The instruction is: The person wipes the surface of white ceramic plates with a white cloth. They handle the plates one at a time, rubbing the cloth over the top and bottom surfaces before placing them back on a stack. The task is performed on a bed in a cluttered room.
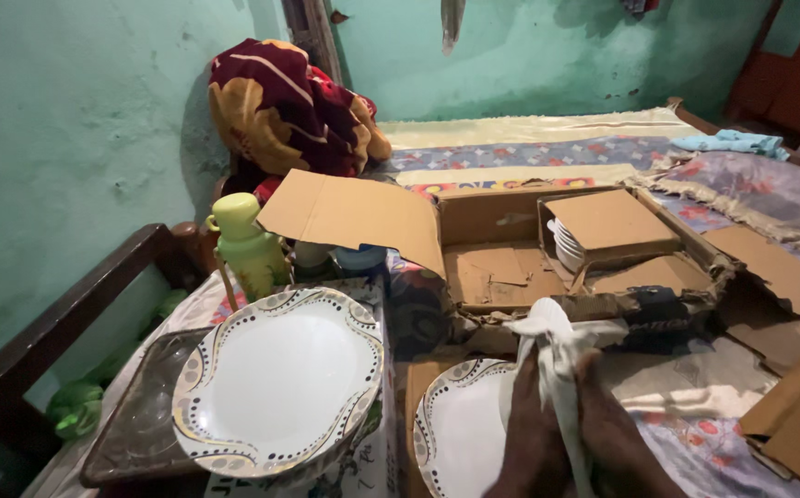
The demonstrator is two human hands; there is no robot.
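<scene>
A bed (547, 148) with patterned covers fills the room between green walls (68, 120); on it lies an open cardboard box (511, 249) with a stack of white plates (566, 244) inside. To the left, a glass tray (133, 433) carries a white plate (280, 378) with a dotted rim, near a green bottle (245, 244). Low in view, the left hand (534, 433) and right hand (617, 433) meet over a second plate (460, 429), fingers closed on a white cloth (557, 346), though which hand grips tighter seems unclear.
</scene>
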